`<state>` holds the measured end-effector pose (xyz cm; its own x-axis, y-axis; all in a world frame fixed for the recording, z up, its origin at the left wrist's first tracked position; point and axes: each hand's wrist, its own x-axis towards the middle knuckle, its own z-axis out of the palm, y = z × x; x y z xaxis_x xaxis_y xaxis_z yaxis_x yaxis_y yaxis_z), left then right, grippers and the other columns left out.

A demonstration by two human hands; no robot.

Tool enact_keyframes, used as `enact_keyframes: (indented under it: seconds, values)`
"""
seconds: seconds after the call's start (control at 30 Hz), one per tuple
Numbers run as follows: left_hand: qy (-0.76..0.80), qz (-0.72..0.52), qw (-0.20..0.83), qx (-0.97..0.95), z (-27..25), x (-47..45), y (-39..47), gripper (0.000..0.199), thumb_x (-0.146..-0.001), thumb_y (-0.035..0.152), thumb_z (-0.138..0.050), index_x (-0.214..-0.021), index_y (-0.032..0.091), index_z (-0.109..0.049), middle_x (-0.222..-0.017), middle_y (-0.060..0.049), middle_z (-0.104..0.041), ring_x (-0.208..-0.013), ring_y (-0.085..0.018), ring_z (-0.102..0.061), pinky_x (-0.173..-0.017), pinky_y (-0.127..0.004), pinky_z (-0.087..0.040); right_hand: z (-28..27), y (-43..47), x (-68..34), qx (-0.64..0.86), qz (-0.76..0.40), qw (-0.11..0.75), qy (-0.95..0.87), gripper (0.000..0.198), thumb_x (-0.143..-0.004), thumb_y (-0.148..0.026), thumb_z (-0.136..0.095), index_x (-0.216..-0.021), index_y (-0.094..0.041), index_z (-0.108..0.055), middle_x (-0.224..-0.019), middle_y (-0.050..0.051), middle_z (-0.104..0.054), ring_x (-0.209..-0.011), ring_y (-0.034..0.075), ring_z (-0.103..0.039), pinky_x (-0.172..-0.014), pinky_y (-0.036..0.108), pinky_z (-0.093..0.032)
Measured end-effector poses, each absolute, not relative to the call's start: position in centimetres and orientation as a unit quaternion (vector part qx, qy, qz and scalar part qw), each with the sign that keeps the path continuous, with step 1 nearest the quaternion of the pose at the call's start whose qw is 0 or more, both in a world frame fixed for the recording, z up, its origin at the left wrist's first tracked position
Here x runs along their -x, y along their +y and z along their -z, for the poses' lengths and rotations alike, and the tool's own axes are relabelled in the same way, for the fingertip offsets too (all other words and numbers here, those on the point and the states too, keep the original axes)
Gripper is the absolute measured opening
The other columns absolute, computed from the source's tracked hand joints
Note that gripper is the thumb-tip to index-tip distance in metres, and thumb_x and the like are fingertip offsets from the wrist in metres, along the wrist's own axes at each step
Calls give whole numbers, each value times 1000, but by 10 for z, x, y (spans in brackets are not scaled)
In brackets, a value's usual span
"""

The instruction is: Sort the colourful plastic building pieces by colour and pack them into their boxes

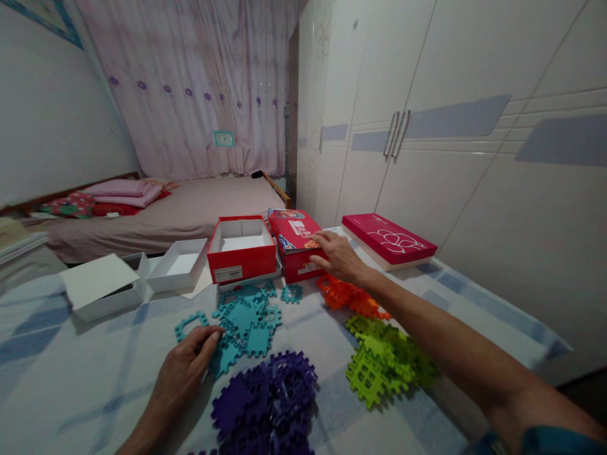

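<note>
I have the right hand at the near right corner of the printed red cardboard box, mid-frame, thumb and fingers spread apart. From those fingertips the box lies leftward, its long axis running toward the upper left. I see the left hand farther off, lower left, fingertips bunched against notched turquoise plastic plates; I can't tell whether they pinch one.

Dark teal sleeve worn well behind the fingers of the right hand, both forearms bared, left hand uncovered
</note>
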<state>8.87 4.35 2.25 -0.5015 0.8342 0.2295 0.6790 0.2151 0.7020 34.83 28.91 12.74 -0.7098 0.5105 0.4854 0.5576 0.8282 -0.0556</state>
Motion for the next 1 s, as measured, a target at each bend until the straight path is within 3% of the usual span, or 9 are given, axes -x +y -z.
enact_keyframes:
  seconds: [0.17, 0.37, 0.57, 0.8, 1.0]
  values:
    - [770, -394, 91, -493, -23, -89, 44, 40, -80, 54, -48, -88, 23, -72, -92, -3, -74, -85, -20, -68, -74, -25, -51, -126, 305, -321, 333, 143, 149, -920, 32, -96, -33, -42, -121, -19, -56, -121, 13, -61, -110, 27, -56, -88, 40, -40]
    - [771, -396, 90, -491, -23, -89, 43, 39, -80, 54, -49, -86, 24, -73, -90, -2, -74, -83, -20, -69, -71, -25, -52, -131, 315, -318, 306, 225, 98, -920, 33, -98, -23, -29, -117, -17, -56, -112, 14, -63, -102, 27, -59, -84, 40, -41]
    - [769, -395, 88, -495, -24, -89, 43, 40, -79, 54, -48, -87, 23, -72, -90, -3, -74, -82, -20, -68, -72, -26, -52, -130, 336, -319, 451, 138, 111, -875, 34, -96, -26, -34, -122, -21, -55, -119, 12, -61, -98, 24, -63, -77, 32, -46]
    - [772, -393, 98, -489, -26, -90, 43, 43, -78, 57, -48, -88, 23, -72, -93, -3, -74, -87, -22, -68, -74, -27, -52, -125, 360, -346, 514, 135, 138, -836, 39, -96, -19, -27, -126, -16, -52, -114, 15, -65, -99, 26, -64, -79, 35, -47]
    - [779, -382, 89, -490, -23, -86, 43, 39, -78, 54, -48, -88, 25, -72, -93, -2, -74, -85, -20, -68, -73, -25, -52, -125, 370, -386, 553, 86, 178, -810, 41, -96, -24, -28, -128, -24, -54, -115, 10, -67, -95, 24, -64, -76, 32, -46]
